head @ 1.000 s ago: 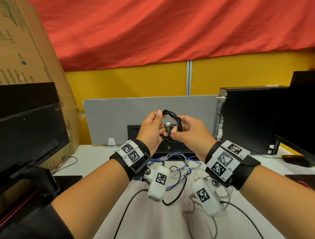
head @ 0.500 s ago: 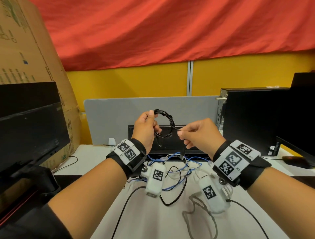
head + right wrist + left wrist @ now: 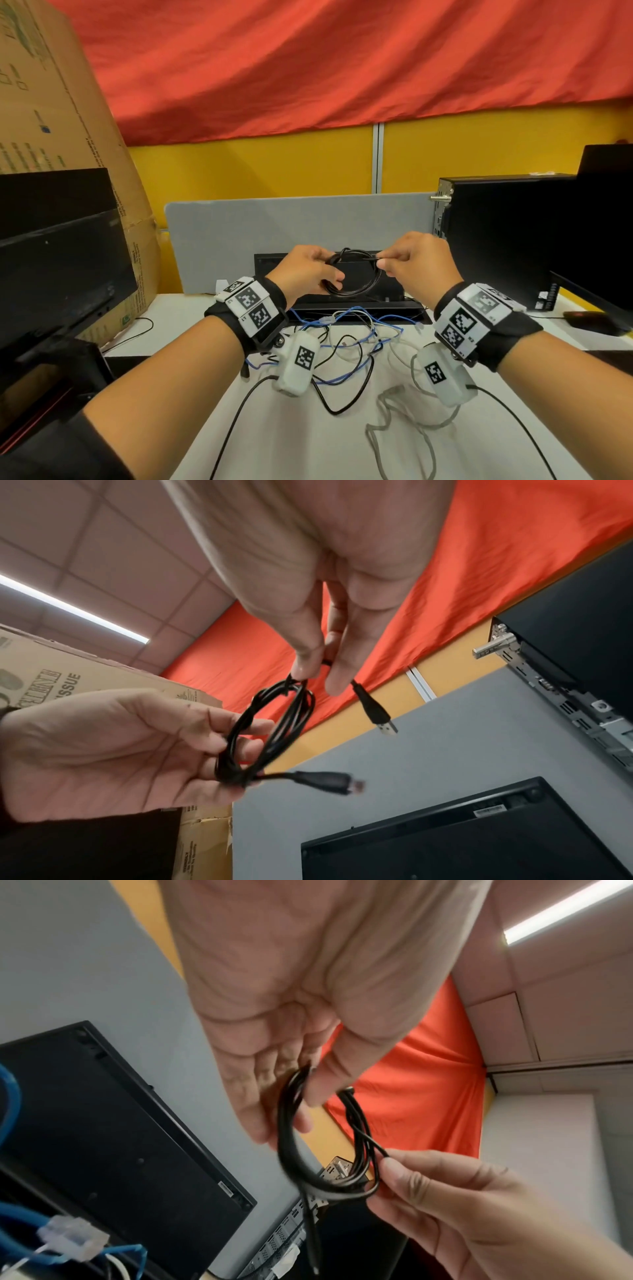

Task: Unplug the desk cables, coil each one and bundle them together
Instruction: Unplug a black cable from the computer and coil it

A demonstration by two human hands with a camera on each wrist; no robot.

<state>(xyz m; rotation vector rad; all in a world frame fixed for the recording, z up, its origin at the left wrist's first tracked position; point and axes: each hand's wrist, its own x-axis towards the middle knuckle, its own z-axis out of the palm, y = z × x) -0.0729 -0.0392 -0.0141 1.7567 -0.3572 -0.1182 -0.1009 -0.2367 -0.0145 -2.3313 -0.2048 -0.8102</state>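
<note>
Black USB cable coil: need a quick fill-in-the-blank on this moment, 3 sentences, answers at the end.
1. The left hand holds the black USB cable coil up above the ____.
2. The right hand pinches the cable just behind its ____ plug.
3. Besides black and grey ones, loose ____ network cables lie on the white desk.

Missing words: desk; USB; blue

Glossy black rubbery cable coil (image 3: pixel 356 274), bare metal USB plug (image 3: pixel 388 727); matt corrugated cardboard box (image 3: pixel 51 113); creased red cloth (image 3: pixel 342 61); smooth white desk (image 3: pixel 294 442).
</note>
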